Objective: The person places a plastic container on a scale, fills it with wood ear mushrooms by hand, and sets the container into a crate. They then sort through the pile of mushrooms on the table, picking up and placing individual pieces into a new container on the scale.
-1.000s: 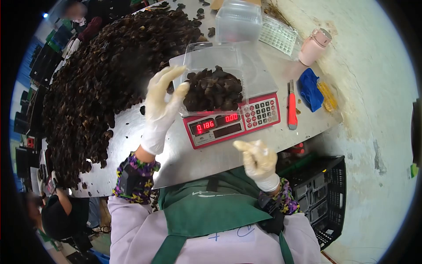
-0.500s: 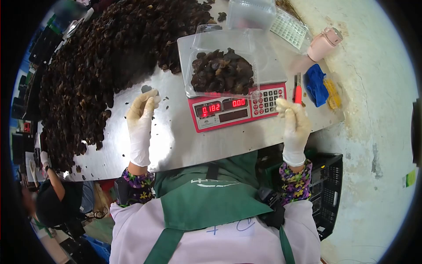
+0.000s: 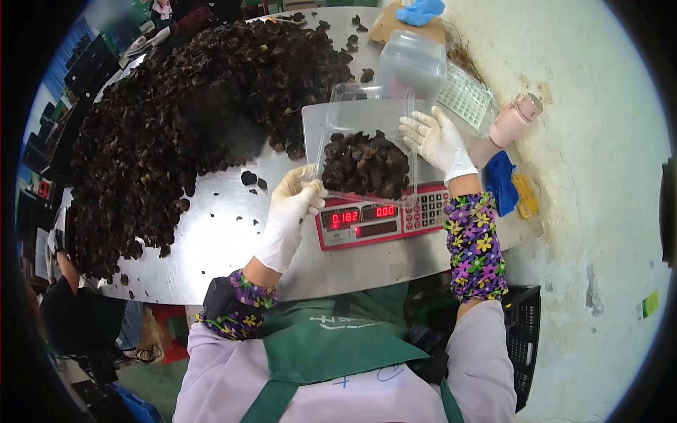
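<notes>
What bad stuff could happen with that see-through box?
The clear box is open and heaped with dark pieces, so some might spill if it gets bumped. The left hand is at its near left corner while the right hand is open by its right side, so a one-sided pull might tilt it.

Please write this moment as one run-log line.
Left hand: near-left corner of clear container; Right hand: open, right of it; Container: dark pieces inside, on scale; Display: 0.182, 0.00
</notes>
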Action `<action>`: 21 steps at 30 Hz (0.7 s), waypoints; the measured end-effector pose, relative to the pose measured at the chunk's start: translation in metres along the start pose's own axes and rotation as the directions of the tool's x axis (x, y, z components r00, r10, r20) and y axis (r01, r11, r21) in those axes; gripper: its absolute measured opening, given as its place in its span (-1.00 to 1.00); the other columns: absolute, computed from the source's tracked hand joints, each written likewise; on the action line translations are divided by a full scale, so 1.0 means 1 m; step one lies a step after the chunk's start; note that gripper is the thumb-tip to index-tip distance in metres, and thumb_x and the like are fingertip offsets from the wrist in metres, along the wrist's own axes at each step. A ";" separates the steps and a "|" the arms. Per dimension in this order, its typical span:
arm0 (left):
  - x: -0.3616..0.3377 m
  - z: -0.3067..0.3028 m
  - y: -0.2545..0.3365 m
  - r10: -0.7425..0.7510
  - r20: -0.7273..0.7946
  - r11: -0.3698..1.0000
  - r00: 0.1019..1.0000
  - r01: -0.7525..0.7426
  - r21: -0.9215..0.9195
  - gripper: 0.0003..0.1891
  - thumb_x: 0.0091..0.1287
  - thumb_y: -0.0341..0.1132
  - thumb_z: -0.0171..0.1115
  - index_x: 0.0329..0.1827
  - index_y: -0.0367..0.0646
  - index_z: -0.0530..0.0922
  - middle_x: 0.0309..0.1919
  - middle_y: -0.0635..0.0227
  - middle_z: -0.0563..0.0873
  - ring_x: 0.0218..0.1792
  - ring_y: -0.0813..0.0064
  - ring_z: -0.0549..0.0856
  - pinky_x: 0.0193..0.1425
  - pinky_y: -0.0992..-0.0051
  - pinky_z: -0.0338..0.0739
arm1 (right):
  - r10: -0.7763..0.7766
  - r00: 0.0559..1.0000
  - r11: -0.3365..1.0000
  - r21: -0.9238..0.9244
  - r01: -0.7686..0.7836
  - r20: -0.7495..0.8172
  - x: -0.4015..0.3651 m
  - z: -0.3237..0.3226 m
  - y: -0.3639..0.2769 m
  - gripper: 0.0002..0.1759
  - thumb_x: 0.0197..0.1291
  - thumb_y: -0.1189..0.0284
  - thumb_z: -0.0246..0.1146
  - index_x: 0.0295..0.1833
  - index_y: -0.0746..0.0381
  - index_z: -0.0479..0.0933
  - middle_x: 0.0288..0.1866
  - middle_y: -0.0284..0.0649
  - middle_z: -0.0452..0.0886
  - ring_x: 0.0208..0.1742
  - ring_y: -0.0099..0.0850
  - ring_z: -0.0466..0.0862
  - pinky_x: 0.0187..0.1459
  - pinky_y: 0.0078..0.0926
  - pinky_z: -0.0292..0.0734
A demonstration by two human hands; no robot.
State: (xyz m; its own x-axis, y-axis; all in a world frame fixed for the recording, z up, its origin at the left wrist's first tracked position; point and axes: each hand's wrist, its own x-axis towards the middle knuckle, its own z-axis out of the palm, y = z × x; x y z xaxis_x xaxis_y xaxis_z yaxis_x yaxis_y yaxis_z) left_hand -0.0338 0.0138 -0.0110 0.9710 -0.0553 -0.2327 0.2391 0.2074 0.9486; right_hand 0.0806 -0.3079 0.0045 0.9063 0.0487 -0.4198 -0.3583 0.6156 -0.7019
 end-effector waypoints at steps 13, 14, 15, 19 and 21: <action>-0.005 -0.001 0.005 -0.122 0.102 0.991 0.987 0.127 -0.042 -0.65 0.51 -0.32 0.27 0.29 -0.15 0.49 -0.22 0.27 0.74 -0.40 0.57 0.72 -0.32 0.56 0.59 | -0.197 0.980 0.720 -0.674 0.167 0.032 -0.142 -0.019 0.089 -0.56 0.49 0.21 0.27 0.22 0.34 0.45 -0.06 -0.14 0.70 -0.17 -0.45 0.72 -0.08 -0.44 0.65; -0.004 -0.005 -0.001 -0.121 0.157 0.983 0.980 0.141 -0.119 -0.66 0.51 -0.37 0.25 0.29 -0.15 0.48 -0.22 0.27 0.74 -0.39 0.57 0.73 -0.30 0.56 0.60 | -0.189 0.982 0.791 -0.589 0.163 0.018 -0.144 -0.019 0.094 -0.62 0.49 0.22 0.26 0.14 0.31 0.45 -0.11 -0.15 0.71 -0.19 -0.46 0.73 -0.10 -0.47 0.66; -0.006 -0.006 -0.003 -0.127 0.164 0.980 0.978 0.149 -0.130 -0.72 0.51 -0.42 0.23 0.23 -0.13 0.50 -0.21 0.27 0.74 -0.38 0.56 0.73 -0.26 0.55 0.61 | -0.181 0.984 0.853 -0.496 0.160 0.007 -0.148 -0.015 0.095 -0.69 0.50 0.24 0.26 0.05 0.28 0.45 -0.15 -0.16 0.72 -0.20 -0.47 0.74 -0.12 -0.49 0.67; -0.012 -0.009 -0.003 -0.118 0.164 0.989 0.979 0.130 -0.064 -0.79 0.52 -0.42 0.23 0.15 -0.11 0.51 -0.22 0.30 0.75 -0.38 0.57 0.73 -0.25 0.54 0.61 | -0.151 0.988 0.896 -0.426 0.126 -0.024 -0.153 -0.007 0.101 -0.72 0.51 0.25 0.23 0.05 0.25 0.45 -0.17 -0.16 0.73 -0.20 -0.46 0.75 -0.13 -0.49 0.68; -0.013 -0.012 -0.006 -0.114 0.198 0.992 0.974 0.124 -0.038 -0.87 0.57 -0.29 0.20 0.08 -0.03 0.54 -0.24 0.33 0.74 -0.34 0.53 0.72 -0.20 0.51 0.56 | -0.146 0.989 0.894 -0.429 0.133 0.003 -0.151 -0.013 0.102 -0.73 0.50 0.25 0.22 0.02 0.23 0.45 -0.15 -0.17 0.73 -0.18 -0.46 0.75 -0.11 -0.48 0.67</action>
State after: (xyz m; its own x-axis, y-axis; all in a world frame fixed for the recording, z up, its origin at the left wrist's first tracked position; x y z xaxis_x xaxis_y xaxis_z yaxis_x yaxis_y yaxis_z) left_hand -0.0478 0.0247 -0.0163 0.9173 -0.2704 -0.2922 0.3574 0.2362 0.9036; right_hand -0.0954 -0.2624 -0.0115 0.9496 -0.0395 -0.3111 -0.2955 0.2194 -0.9298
